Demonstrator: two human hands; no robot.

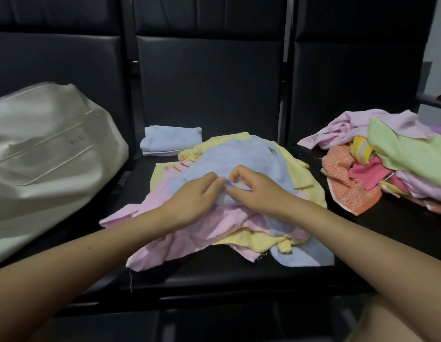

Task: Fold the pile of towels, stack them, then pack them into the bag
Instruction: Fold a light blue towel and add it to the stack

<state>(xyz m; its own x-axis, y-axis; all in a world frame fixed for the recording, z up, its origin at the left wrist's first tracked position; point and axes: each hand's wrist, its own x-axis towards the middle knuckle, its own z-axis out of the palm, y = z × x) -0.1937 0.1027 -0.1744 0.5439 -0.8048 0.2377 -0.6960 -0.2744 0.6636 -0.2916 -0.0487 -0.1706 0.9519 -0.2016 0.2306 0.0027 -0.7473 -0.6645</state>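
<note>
A light blue towel lay on top of the loose heap at the centre of the frame, its near edge bunched up between both hands. The left hand pinched that edge with thumb and fingertips curled onto the cloth; the right hand pinched it just beside, thumb and forefinger arched into a loop. Under the blue towel were pink towels and yellow towels — crumpled and overlapping, with another blue piece poking out at the lower right of the heap. Just behind the heap, toward the upper left of it, sat a folded blue towel. A second pile of unfolded towels — pink, green, orange, yellow — filled the right edge of the frame. A pale bag slumped at the left. Everything rested on the dark bench of padded seats.
</note>
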